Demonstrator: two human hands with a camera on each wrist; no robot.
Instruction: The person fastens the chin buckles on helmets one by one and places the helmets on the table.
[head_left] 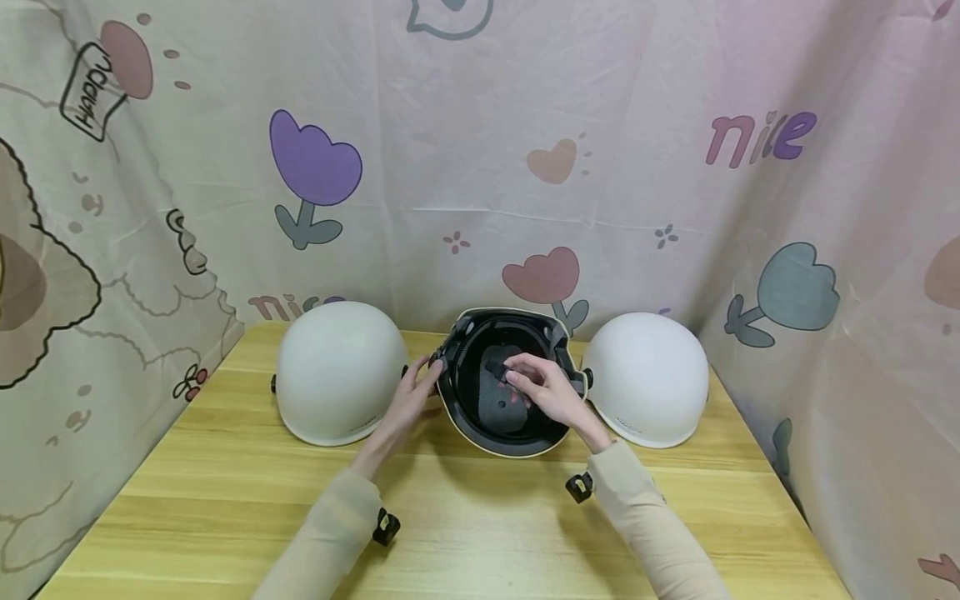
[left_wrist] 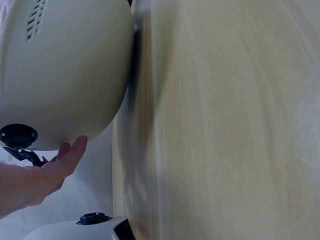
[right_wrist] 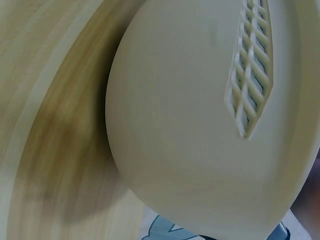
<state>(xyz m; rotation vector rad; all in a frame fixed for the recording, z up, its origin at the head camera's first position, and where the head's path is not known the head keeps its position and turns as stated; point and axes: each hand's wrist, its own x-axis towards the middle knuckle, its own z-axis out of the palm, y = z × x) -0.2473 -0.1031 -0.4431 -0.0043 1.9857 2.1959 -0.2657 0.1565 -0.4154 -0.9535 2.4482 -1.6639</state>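
A cream-white helmet (head_left: 504,444) lies tipped back on the table, its black inside and grey padding (head_left: 501,408) facing me. My left hand (head_left: 415,390) grips its left rim, thumb at the edge and fingers against the outer shell. In the left wrist view those fingers (left_wrist: 70,159) touch the shell (left_wrist: 65,75) beside a round black knob (left_wrist: 18,136). Over the opening, my right hand (head_left: 551,390) pinches a small black buckle (head_left: 495,369) of the strap. The right wrist view shows mostly the vented shell (right_wrist: 185,110); the fingers are hidden there.
Two more white helmets stand dome-up, one at the left (head_left: 341,375) and one at the right (head_left: 648,379), close beside the middle one. All are on a wooden table (head_left: 480,533), with a printed curtain (head_left: 450,150) behind and along both sides.
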